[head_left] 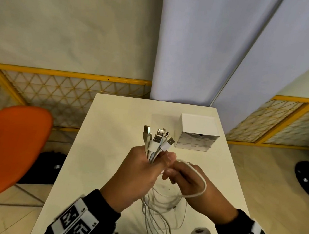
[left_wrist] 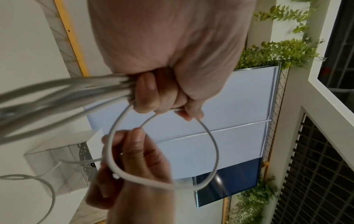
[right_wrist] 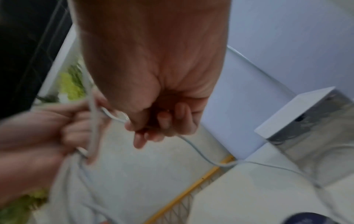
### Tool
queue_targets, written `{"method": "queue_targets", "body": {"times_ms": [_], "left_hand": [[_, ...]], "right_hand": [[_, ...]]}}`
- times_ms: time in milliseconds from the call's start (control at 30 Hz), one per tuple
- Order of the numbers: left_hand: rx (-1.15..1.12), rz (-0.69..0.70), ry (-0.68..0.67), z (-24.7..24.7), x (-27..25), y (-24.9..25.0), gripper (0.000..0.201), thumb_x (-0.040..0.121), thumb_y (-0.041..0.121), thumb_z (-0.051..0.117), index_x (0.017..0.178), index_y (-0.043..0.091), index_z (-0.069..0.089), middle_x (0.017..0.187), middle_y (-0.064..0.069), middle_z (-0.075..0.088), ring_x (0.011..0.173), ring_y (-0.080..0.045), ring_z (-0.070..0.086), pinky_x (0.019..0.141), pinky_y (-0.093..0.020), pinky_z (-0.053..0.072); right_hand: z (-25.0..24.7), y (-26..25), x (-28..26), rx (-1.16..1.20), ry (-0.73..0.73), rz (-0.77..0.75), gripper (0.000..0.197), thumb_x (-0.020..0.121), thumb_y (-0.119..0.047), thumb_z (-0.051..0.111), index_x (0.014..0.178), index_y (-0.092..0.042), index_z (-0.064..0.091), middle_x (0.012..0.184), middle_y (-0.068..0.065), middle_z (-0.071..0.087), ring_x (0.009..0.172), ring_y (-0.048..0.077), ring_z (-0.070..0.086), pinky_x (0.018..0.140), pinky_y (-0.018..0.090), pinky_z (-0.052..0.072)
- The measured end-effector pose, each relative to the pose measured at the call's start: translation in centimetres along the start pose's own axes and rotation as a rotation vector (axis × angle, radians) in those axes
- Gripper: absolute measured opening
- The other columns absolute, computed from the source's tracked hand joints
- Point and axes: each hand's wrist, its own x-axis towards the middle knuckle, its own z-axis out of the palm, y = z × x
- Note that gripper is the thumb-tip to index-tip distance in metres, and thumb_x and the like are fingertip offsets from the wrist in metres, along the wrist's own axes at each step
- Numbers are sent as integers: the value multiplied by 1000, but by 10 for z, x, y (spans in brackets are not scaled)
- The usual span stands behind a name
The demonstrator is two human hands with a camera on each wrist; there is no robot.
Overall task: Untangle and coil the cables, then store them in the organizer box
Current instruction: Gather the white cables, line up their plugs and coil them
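Observation:
My left hand (head_left: 141, 171) grips a bundle of several white USB cables (head_left: 156, 141) just below their plugs, which fan upward. Their loose lengths (head_left: 160, 216) hang in a tangle down to the table. My right hand (head_left: 184, 177) pinches one thicker white cable, and its loop (head_left: 202, 186) arcs over the back of that hand. In the left wrist view the left hand (left_wrist: 162, 97) clamps the bundle (left_wrist: 67, 91) and the loop (left_wrist: 212, 144) runs round the right hand's fingers (left_wrist: 138, 148). The organizer box (head_left: 197, 132), white-topped with clear drawers, stands at the table's far right. The right wrist view is blurred.
The white table (head_left: 109, 150) is narrow, with its edges close on both sides. An orange chair (head_left: 11, 147) stands to the left with a dark bag (head_left: 46, 165) beneath it. Yellow mesh fencing (head_left: 64, 90) and a blue-white partition (head_left: 202, 46) lie behind.

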Motion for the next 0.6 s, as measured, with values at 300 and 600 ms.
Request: {"method": "queue_targets", "body": {"times_ms": [300, 600], "left_hand": [[-428, 54, -6, -4, -13, 14, 49, 81, 47, 66, 78, 3, 45, 54, 2, 20, 43, -11, 18, 44, -22, 25], [-469, 75, -19, -5, -19, 25, 44, 87, 45, 56, 71, 8, 38, 57, 2, 20, 45, -11, 19, 44, -23, 23]], "right_hand": [[25, 146, -22, 81, 120, 385, 33, 105, -21, 44, 76, -20, 58, 67, 1, 57, 60, 14, 51, 61, 32, 45], [39, 188, -19, 4, 66, 625, 31, 104, -18, 44, 81, -17, 64, 79, 4, 67, 66, 15, 59, 56, 19, 46]]}}
